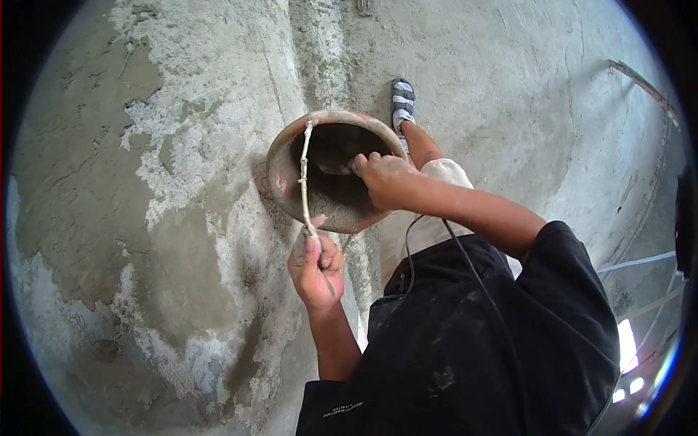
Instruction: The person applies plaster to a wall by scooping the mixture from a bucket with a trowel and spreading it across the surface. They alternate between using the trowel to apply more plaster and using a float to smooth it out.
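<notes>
Left hand closed in a fist round the lower end of the mortar-caked handle, thumb up along it; takes the weight of the bucket and holds it tilted, mouth toward the camera, against the rough cement-rendered surface. Right hand curled over the far rim and reaching inside, fingers closed on something dark and flat, probably a trowel blade or scraper; cannot tell for certain, since the grip is hidden by the knuckles. Grey mortar clings to the lower inside wall of the bucket; handle crosses straight over the open mouth.

Judged as scooping or scraping mortar out of the bucket. To do it well: keep the left fist firm and the wrist locked so the bucket does not swing on its handle; hold the tilt steady so the mix stays pooled at the low side; draw the tool along the wall toward the rim rather than jabbing; work on the open side of the handle, clear of it; watch for mortar spilling over the lip.

Further out: sandalled foot on the surface just beyond the bucket; thin dark cable running down over the black shirt, near the right forearm; best kept out of the mix.
</notes>
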The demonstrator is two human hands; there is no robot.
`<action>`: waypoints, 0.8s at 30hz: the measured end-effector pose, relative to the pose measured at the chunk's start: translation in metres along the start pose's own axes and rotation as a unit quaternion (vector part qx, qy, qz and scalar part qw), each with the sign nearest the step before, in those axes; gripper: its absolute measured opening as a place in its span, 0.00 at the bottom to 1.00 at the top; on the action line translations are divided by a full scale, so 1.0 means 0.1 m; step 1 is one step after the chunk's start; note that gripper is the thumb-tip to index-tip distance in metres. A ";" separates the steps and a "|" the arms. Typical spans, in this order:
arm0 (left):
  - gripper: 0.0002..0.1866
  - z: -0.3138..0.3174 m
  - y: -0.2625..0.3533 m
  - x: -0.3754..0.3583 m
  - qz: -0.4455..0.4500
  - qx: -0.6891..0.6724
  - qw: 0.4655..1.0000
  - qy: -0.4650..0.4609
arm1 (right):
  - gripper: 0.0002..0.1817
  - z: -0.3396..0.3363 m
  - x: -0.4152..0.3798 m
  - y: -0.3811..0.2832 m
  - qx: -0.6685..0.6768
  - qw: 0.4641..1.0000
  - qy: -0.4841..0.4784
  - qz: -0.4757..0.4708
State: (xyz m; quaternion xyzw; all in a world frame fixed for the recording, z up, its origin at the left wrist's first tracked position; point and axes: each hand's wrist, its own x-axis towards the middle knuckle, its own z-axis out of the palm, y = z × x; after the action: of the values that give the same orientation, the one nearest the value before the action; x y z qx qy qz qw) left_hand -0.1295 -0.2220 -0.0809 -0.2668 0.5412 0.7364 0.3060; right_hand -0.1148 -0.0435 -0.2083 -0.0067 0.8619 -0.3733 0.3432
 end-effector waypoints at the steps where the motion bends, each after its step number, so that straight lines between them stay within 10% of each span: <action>1: 0.21 0.04 -0.01 -0.02 -0.011 0.009 1.000 -0.003 | 0.23 0.01 -0.03 -0.02 0.001 1.000 -0.001 0.000; 9: 0.20 0.26 -0.14 0.04 -0.028 0.006 0.999 -0.029 | 0.22 -0.12 -0.17 0.22 0.076 0.985 -0.157 0.009; 15: 0.29 0.11 -0.13 0.07 -0.019 0.036 0.998 -0.054 | 0.26 -0.51 -0.28 0.90 0.463 0.810 -0.349 0.090; 24: 0.42 -0.20 -0.14 -0.10 0.065 -0.101 0.993 -0.012 | 0.32 -0.78 -0.86 1.35 0.665 0.705 -0.247 0.017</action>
State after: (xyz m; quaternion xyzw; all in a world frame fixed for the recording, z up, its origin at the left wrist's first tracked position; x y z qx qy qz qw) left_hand -0.1117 -0.2398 -0.0879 -0.2519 0.4770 0.8084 0.2356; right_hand -0.0622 0.1264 -0.2074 0.1455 0.2746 -0.8287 0.4655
